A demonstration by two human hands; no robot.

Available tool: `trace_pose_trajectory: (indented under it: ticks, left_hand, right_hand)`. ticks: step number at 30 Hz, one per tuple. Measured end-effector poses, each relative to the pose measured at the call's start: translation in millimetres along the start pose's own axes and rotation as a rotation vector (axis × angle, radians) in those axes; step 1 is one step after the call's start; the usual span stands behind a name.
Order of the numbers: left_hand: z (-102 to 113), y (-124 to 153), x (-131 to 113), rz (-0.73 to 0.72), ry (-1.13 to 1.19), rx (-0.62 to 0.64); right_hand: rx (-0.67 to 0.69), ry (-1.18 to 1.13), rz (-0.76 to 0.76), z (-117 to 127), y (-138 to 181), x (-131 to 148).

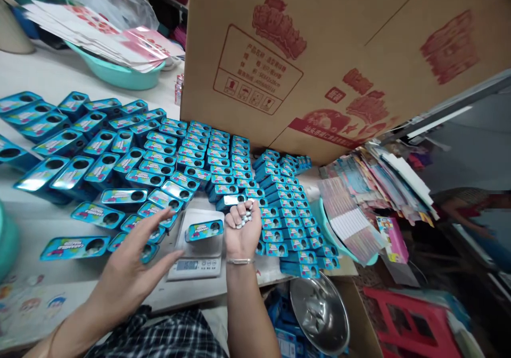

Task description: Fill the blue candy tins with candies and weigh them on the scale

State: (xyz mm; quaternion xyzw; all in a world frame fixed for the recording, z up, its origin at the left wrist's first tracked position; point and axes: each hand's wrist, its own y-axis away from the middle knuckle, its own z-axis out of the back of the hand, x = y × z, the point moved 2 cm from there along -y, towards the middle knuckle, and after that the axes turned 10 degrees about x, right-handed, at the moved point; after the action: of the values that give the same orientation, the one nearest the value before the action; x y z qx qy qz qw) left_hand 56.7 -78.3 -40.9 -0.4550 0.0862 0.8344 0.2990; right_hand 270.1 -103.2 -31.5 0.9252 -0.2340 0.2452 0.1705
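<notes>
My right hand (242, 235) is palm up with its fingers curled round several small whitish pellets (246, 217). Just left of it, a small blue tin (205, 230) with a round hole in its top stands on a white digital scale (199, 268), whose display is lit. On the scale's other side is my left hand (133, 259), its thumb and fingers spread and nothing in its grasp. It partly hides some blue tins behind it. A single blue tin (75, 247) stands farther left, with pale contents showing in its hole.
Many blue tins (159, 150) crowd the white table, in rows at the right. A large cardboard box (247, 81) stands behind them. Papers lie over a turquoise basin (123, 78) at the back left. Below the table's edge are a metal bowl (319, 315) and a red stool (415, 321).
</notes>
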Motion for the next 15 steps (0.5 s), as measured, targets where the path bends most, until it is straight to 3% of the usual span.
trace_pose_trajectory:
  ticks: [6, 10, 15]
  left_hand:
    - [-47, -33, 0, -0.194, -0.208, 0.184]
    - [-67, -41, 7, -0.112, -0.318, 0.268]
    - [-67, -42, 11, -0.006, -0.249, 0.342]
  right_hand:
    - [0.0, -0.052, -0.002, -2, -3, -7]
    - [-0.078, -0.1, -0.003, 2, -4, -3]
    - [-0.222, -0.109, 0.033, 18, -1, 4]
